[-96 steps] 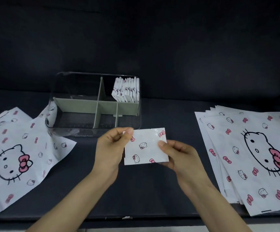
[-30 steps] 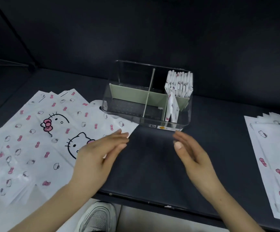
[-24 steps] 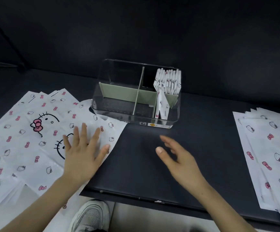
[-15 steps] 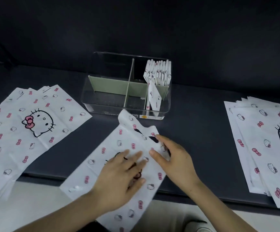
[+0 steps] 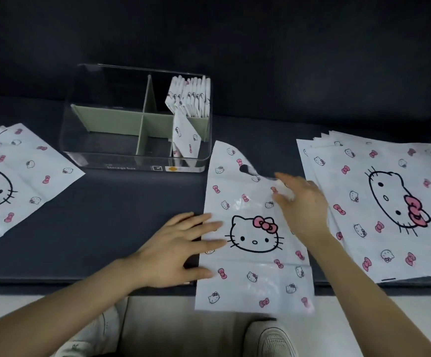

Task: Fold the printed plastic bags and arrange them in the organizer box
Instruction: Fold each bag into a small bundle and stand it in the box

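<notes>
White bag (image 5: 250,266) flat; left hand (image 5: 178,251), right hand (image 5: 304,210) touching.

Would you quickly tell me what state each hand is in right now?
Left hand: open, pressing flat on the white cat-printed plastic bag.
Right hand: at that bag's top right corner; grip cannot be told, blurred.

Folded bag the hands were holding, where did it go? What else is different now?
The small folded bag was let go and now stands in the organizer box's front right compartment. A flat bag came from the left pile to the middle; the left hand presses its left edge and the right hand touches its top. The row of folded bags and the right pile stayed.
</notes>
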`<state>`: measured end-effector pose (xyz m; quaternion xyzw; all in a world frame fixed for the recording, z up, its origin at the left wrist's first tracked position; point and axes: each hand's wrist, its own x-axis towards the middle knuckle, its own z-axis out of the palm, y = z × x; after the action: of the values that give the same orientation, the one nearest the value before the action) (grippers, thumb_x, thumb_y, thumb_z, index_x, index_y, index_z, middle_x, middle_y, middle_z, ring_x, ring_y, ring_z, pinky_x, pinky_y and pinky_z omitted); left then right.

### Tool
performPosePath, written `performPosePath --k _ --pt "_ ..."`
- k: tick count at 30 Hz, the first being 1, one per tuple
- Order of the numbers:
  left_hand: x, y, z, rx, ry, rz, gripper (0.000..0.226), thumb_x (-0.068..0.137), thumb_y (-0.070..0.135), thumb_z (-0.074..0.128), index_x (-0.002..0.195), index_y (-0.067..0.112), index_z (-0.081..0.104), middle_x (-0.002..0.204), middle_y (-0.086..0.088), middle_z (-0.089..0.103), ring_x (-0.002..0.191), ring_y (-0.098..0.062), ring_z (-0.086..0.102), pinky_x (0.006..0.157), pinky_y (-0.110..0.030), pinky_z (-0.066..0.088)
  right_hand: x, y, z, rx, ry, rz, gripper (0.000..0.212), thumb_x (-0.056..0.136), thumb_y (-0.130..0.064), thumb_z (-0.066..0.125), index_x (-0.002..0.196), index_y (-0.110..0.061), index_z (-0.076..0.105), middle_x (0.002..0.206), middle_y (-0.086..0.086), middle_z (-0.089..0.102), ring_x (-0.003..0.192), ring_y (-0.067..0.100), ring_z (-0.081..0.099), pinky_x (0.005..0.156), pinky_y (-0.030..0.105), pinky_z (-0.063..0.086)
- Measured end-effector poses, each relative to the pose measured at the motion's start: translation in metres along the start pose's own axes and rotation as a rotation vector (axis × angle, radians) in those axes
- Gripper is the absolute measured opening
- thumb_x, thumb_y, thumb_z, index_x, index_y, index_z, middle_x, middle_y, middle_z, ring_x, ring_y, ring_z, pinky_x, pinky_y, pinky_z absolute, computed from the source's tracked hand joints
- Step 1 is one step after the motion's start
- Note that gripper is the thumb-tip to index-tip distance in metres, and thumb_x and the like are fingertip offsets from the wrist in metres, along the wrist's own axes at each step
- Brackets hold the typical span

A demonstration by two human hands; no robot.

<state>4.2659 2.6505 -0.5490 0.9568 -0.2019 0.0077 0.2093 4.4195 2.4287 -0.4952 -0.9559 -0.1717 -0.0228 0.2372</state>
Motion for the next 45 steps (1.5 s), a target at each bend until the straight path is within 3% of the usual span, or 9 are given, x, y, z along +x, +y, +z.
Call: performPosePath --k 4,10,17,20,25,33,38,42,45 --pt "0.014 0.0 0.006 0.004 0.104 -0.051 0.043 0.087 0.062 0.048 0.122 0.041 0.062 0.143 0.009 0.048 0.134 -0.015 0.037 0.108 -0.034 0.02 -0.021 0.013 0.0 -0.042 -0.012 -0.194 0.048 0.078 -0.046 0.065 0.119 -0.022 0.066 0.122 0.008 0.063 0.11 0.032 0.058 0.092 0.05 0.045" --pt "0.024 0.003 0.009 -0.11 0.332 -0.149 0.039 0.092 0.059 0.043 0.09 0.039 0.076 0.115 0.015 0.066 0.11 -0.006 0.051 0.099 -0.023 0.02 -0.082 0.039 0.006 0.1 -0.343 -0.359 0.045 0.067 -0.066 0.063 0.099 -0.036 0.074 0.134 -0.01 0.056 0.13 0.011 0.044 0.11 0.039 0.026" --pt "0.017 0.022 -0.011 -0.735 0.196 -0.38 0.07 0.08 0.077 0.043 0.063 0.013 0.065 0.065 0.006 0.063 0.067 -0.012 0.057 0.075 -0.026 0.043 -0.084 0.013 -0.018 0.439 -0.404 -0.064 0.021 0.082 -0.03 0.071 0.065 -0.016 0.071 0.053 -0.012 0.051 0.053 0.003 0.041 0.058 0.014 0.031" --pt "0.01 0.027 -0.023 -1.179 0.192 -0.457 0.054 0.073 0.078 0.05 0.087 0.032 0.076 0.093 0.007 0.074 0.093 -0.004 0.066 0.082 -0.012 0.044 -0.067 0.008 -0.031 0.604 -0.624 0.187 0.022 0.085 -0.019 0.071 0.064 -0.01 0.068 0.049 -0.011 0.041 0.046 0.001 0.032 0.048 0.014 0.026" --pt "0.022 0.036 -0.02 -0.774 0.265 -0.629 0.011 0.085 0.029 0.071 0.094 0.032 0.065 0.08 0.012 0.074 0.081 -0.002 0.068 0.079 -0.017 0.048 -0.034 0.003 -0.033 0.621 -0.588 0.297 0.027 0.089 -0.038 0.063 0.086 -0.015 0.074 0.085 0.008 0.072 0.073 0.006 0.057 0.073 0.026 0.05" --pt "0.034 0.04 -0.004 -0.425 0.439 -0.709 0.045 0.088 0.008 0.064 0.129 0.022 0.054 0.083 0.006 0.065 0.07 -0.014 0.06 0.065 -0.029 0.048 -0.024 0.026 -0.044 0.906 -0.341 0.824 0.063 0.087 -0.071 0.03 0.105 -0.021 0.065 0.097 0.005 0.072 0.094 0.023 0.067 0.082 0.039 0.052" --pt "0.028 0.039 0.006 -0.299 0.479 -0.611 0.04 0.081 -0.003 0.067 0.118 0.012 0.064 0.097 0.004 0.063 0.066 -0.006 0.051 0.061 -0.014 0.041 -0.03 0.022 -0.027 0.66 -0.164 0.584 0.027 0.081 -0.01 0.072 0.107 -0.009 0.068 0.095 0.004 0.071 0.084 0.016 0.067 0.079 0.026 0.052" --pt "0.022 0.027 0.015 0.025 0.528 -0.463 0.022 0.08 0.014 0.055 0.092 0.013 0.073 0.088 -0.003 0.063 0.066 -0.017 0.053 0.066 -0.031 0.043 -0.023 0.003 -0.009 0.464 0.011 0.343 0.017 0.085 -0.006 0.062 0.086 -0.021 0.069 0.077 -0.011 0.066 0.06 0.007 0.054 0.055 0.011 0.041" --pt "0.019 0.024 0.018 0.173 0.546 -0.436 0.027 0.081 0.022 0.049 0.088 0.015 0.074 0.098 -0.009 0.062 0.087 -0.028 0.056 0.085 -0.038 0.035 -0.013 -0.002 0.005 0.489 0.023 0.263 0.021 0.088 -0.008 0.061 0.081 -0.027 0.066 0.077 -0.016 0.066 0.07 0.008 0.059 0.063 0.014 0.044"
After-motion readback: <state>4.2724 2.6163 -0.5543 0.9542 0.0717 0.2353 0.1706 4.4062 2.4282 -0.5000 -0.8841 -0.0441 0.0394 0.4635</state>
